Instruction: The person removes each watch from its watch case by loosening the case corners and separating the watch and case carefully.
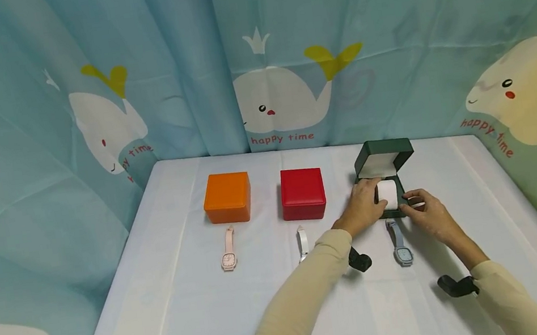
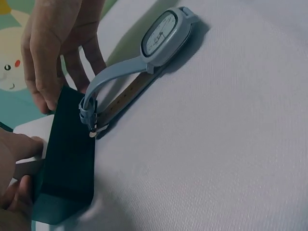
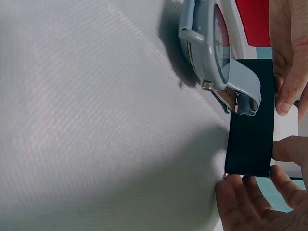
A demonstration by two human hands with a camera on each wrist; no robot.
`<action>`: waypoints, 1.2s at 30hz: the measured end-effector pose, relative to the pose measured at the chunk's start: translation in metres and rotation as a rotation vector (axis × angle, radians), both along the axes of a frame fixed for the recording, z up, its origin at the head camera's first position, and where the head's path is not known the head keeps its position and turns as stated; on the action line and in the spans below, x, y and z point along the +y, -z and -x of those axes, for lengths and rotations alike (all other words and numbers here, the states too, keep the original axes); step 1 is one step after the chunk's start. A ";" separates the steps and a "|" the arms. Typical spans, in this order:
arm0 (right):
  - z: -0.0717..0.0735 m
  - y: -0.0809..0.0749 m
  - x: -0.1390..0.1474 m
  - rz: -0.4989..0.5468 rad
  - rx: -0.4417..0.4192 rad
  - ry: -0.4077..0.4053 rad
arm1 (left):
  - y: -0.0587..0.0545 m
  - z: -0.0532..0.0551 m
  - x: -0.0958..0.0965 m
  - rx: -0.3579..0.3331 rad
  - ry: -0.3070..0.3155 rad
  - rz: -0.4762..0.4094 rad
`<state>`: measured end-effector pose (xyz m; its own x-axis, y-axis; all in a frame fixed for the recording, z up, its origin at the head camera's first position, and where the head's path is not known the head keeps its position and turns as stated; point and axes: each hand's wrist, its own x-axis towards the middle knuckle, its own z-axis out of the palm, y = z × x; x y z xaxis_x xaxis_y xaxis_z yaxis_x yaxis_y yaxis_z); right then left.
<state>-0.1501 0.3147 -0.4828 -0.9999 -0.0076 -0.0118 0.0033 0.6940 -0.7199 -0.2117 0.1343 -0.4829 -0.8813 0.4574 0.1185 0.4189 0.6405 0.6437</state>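
A dark green watch box (image 1: 380,150) stands with its lid up and a white cushion (image 1: 388,195) inside. My left hand (image 1: 364,205) reaches over the box's left side, thumb and a fingertip at the cushion's left edge. On the right, my right hand (image 1: 429,217) grips the box wall, with the thumb (image 3: 288,150) over the rim and fingers outside. A blue-grey watch (image 2: 163,36) with its strap buckled lies directly before the box, buckle end at the front wall. In the right wrist view, that watch (image 3: 211,43) overlaps the box front (image 3: 250,139).
A closed red box (image 1: 302,193) and a closed orange box (image 1: 227,198) stand to the left. A pink watch (image 1: 229,256) lies before the orange one. A white watch (image 1: 302,240) before the red one is partly covered by my left sleeve (image 1: 298,306). Curtains surround the white-covered table (image 1: 193,327).
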 end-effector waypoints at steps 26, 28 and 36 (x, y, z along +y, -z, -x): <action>0.000 0.003 -0.005 0.014 0.005 0.026 | 0.000 0.002 0.015 0.145 -0.173 0.119; 0.000 0.003 -0.005 0.010 0.011 0.027 | -0.001 0.002 0.017 0.177 -0.184 0.186; 0.000 0.001 -0.002 -0.004 0.058 -0.003 | -0.003 0.001 0.020 0.184 -0.212 0.347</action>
<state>-0.1501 0.3123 -0.4836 -0.9989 -0.0110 0.0464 -0.0410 0.6969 -0.7160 -0.2129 0.1547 -0.4798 -0.9386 0.3091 0.1535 0.3424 0.8895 0.3025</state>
